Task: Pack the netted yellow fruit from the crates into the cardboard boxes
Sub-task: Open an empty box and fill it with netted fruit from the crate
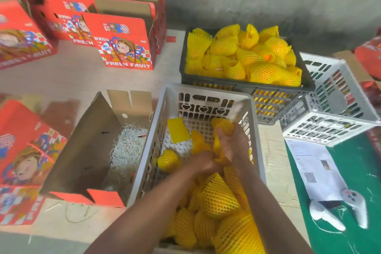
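Both my hands reach into the near grey crate, which holds several yellow fruit in foam nets. My right hand grips a netted fruit lifted above the pile. My left hand sits just left of it, fingers curled around yellow netting; what is inside is hidden. More netted fruit lie under my forearms. Left of the crate stands an open cardboard box with shredded paper in its bottom. A black crate behind is heaped with netted fruit.
Red printed fruit boxes stand at the back left and another at the near left. A tilted white crate sits at the right. A paper sheet and a white controller lie on a green mat.
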{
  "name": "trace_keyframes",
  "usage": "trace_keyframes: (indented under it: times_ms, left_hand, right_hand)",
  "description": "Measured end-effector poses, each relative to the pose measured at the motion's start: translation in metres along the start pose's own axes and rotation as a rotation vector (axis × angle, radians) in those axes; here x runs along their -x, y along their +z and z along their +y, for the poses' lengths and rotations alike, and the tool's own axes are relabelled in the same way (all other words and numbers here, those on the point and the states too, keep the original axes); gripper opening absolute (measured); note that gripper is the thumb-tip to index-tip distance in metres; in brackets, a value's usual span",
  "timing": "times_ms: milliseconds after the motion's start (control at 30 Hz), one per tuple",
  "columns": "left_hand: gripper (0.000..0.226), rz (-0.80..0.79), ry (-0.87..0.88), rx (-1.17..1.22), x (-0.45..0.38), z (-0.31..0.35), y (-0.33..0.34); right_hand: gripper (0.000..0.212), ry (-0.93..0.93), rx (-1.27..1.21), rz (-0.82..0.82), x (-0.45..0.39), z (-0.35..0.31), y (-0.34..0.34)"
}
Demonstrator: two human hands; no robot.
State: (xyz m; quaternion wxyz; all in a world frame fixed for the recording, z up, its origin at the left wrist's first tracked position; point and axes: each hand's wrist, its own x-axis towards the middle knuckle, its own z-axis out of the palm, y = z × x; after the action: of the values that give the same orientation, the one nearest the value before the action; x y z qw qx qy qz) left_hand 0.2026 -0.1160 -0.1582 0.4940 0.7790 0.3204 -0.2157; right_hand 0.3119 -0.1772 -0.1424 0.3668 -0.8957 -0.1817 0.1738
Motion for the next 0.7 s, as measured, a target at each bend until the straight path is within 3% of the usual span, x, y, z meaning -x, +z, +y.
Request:
trace_keyframes:
  times_ms: [133, 233, 300, 400, 567, 633, 700]
  left_hand:
    - [0.073, 0.052, 0.048, 0.051, 0.011, -0.005, -0.005]
    - [0.114, 0.132, 0.017, 0.275, 0.028, -0.007, -0.002]
    - [0.130, 0.167, -0.010, 0.299, 0.041, -0.005, -0.003]
    - [0.108, 0.301, 0.008, 0.258, 0.073, -0.006, -0.029]
    - [0.078, 0.670, -0.021, 0.273, 0.162, -0.041, -0.129]
    - [0.076, 0.834, -0.111, 0.108, 0.174, -0.063, -0.164]
    - [0.068, 0.905, -0.182, -0.119, 0.165, -0.086, -0.185]
  right_hand:
    - [0.064, 0.117, -0.305, 0.061, -0.002, 0.000, -0.004]
    - [0.053, 0.128, -0.422, 0.072, 0.003, -0.007, -0.011]
    - [0.057, 0.099, -0.405, 0.050, 0.008, -0.020, -0.015]
    - [0.069, -0.032, -0.388, 0.003, 0.016, -0.052, -0.020]
    - [0.045, -0.275, -0.462, -0.235, 0.055, -0.124, 0.004]
    - [0.056, -0.334, -0.333, -0.304, 0.073, -0.150, 0.034]
    - [0.064, -0.452, -0.044, -0.278, 0.084, -0.173, 0.072]
